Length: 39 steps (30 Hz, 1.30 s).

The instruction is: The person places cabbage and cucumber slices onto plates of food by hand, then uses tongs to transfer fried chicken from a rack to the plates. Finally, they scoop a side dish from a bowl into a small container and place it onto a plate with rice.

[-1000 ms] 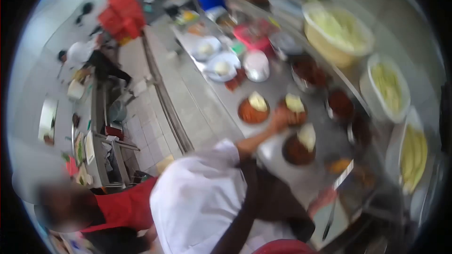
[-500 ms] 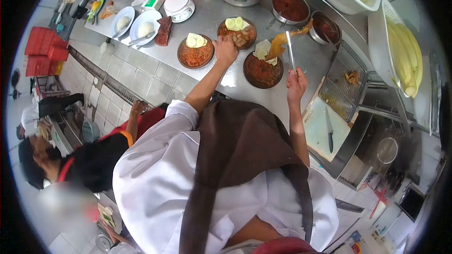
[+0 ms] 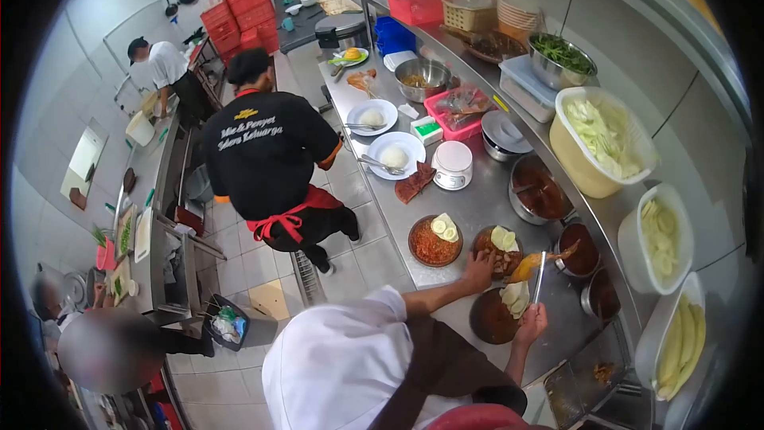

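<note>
My right hand [image 3: 532, 323] is closed round metal tongs [image 3: 540, 275], which hold a piece of fried chicken [image 3: 522, 271] above the counter. Below it lies a dark round dish [image 3: 487, 320] with red sambal and pale leaves [image 3: 515, 299] on one side. My left hand [image 3: 477, 272] has its fingers stretched out at the rim of a second dish [image 3: 484, 241], which carries cucumber slices [image 3: 503, 239] and brown pieces. A third dish [image 3: 415, 256] of red sambal, also with cucumber slices, sits to the left of that hand.
Pots of red sauce [image 3: 538, 188] line the counter's right side. Farther off are a white scale [image 3: 453, 164] and two plates of rice [image 3: 395, 173]. Tubs of cut vegetables [image 3: 598, 143] stand on the shelf. A co-worker [image 3: 267, 151] stands left of the counter; other people are farther left.
The view has swung up and left, showing more of the kitchen. The chicken stays in the tongs, and my left hand remains at the same dish. The co-worker now stands facing away.
</note>
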### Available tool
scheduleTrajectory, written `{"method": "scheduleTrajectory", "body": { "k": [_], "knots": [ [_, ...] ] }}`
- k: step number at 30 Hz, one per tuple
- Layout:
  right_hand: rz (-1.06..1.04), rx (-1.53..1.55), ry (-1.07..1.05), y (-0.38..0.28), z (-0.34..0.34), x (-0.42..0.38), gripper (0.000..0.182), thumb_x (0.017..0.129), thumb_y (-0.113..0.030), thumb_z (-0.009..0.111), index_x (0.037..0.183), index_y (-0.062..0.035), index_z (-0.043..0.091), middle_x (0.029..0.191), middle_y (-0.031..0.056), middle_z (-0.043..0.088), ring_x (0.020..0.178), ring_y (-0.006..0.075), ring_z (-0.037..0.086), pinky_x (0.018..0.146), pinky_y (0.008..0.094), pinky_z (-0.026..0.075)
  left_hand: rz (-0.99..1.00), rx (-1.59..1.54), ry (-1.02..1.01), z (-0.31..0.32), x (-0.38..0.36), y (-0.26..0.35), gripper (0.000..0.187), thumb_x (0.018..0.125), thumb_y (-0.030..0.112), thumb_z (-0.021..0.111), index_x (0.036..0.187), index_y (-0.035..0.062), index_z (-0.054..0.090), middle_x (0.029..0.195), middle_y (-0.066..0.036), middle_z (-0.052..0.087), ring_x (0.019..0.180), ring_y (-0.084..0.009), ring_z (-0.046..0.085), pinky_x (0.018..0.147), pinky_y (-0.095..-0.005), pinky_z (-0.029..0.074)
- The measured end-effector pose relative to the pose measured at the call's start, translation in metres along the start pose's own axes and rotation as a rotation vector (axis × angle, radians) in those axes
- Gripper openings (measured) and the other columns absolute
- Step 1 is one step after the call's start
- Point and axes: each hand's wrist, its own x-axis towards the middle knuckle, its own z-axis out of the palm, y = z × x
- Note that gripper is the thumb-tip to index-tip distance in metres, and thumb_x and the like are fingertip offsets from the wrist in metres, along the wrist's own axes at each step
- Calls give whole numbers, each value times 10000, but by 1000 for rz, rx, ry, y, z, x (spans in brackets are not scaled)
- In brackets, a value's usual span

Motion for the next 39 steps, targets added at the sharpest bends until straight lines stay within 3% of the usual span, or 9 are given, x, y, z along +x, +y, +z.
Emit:
{"method": "scheduleTrajectory", "body": {
  "k": [3, 7, 8, 9, 11, 13, 16, 22, 39],
  "knots": [
    [66, 73, 0, -7, 2, 5, 222, 928, -189, 496, 740, -90, 433, 567, -85, 345, 466, -11, 278, 408, 180, 196, 59, -8, -73, 3, 2, 1, 680, 726, 207, 598, 1315, -35, 360, 1293, -187, 455, 1248, -322, 343, 975, -559, 260],
    [-128, -229, 214, 33, -7, 14, 249, 915, -190, 526, 1021, 33, 561, 745, 10, 508, 654, 74, 476, 571, 219, 398, -45, 73, 50, 18, 14, -11, 600, 795, 198, 518, 1336, -1, 355, 1349, -208, 387, 1291, -368, 316, 1000, -606, 254],
    [-106, -579, 114, 36, -24, 15, 349, 910, -203, 539, 1154, 46, 542, 864, 41, 535, 779, 108, 502, 679, 260, 429, -18, 97, 364, 46, 17, -26, 561, 814, 199, 488, 1324, -4, 371, 1330, -204, 417, 1253, -365, 368, 981, -597, 281],
    [-114, -477, 175, 58, -26, 24, 273, 908, -206, 533, 1060, 16, 583, 784, 0, 510, 695, 72, 465, 595, 233, 394, -62, -103, 129, 49, 27, -42, 540, 819, 186, 476, 1311, -15, 383, 1324, -207, 430, 1223, -353, 401, 955, -572, 316],
    [-64, -339, -27, 6, -1, 21, 148, 898, -187, 507, 865, -63, 581, 649, -73, 414, 573, 28, 358, 484, 215, 287, 5, -342, 413, 2, 2, -57, 309, 770, 99, 507, 1073, 73, 560, 998, -172, 588, 940, -355, 558, 802, -440, 455],
    [-45, -342, -24, 18, 3, 30, 169, 891, -195, 524, 779, -69, 537, 628, -83, 403, 561, 26, 350, 483, 214, 282, 106, -446, 512, -48, -1, -62, 339, 698, -6, 517, 1033, 18, 565, 980, -192, 592, 921, -365, 564, 797, -449, 448],
    [15, -544, -136, 33, 7, 50, 195, 846, -157, 562, 810, 35, 551, 646, 114, 509, 623, 178, 498, 592, 330, 403, -12, -535, 429, -69, 0, -74, 339, 697, -12, 527, 1032, 0, 581, 951, -174, 627, 890, -333, 595, 813, -384, 463],
    [30, -886, -336, 31, 46, 80, 256, 820, -221, 578, 808, 35, 576, 764, 215, 589, 713, 381, 558, 647, 433, 425, -81, -618, 352, -51, 4, -81, 323, 702, 5, 543, 1018, -13, 603, 880, -148, 649, 811, -256, 616, 767, -344, 484],
    [-138, -1489, -777, 12, 106, 151, 206, 731, -89, 528, 798, 53, 661, 848, 235, 646, 834, 389, 637, 749, 442, 507, -153, -573, 239, -39, 12, -77, 374, 652, 46, 623, 1022, -6, 617, 864, -151, 650, 768, -292, 618, 737, -379, 493]
  ]
}}
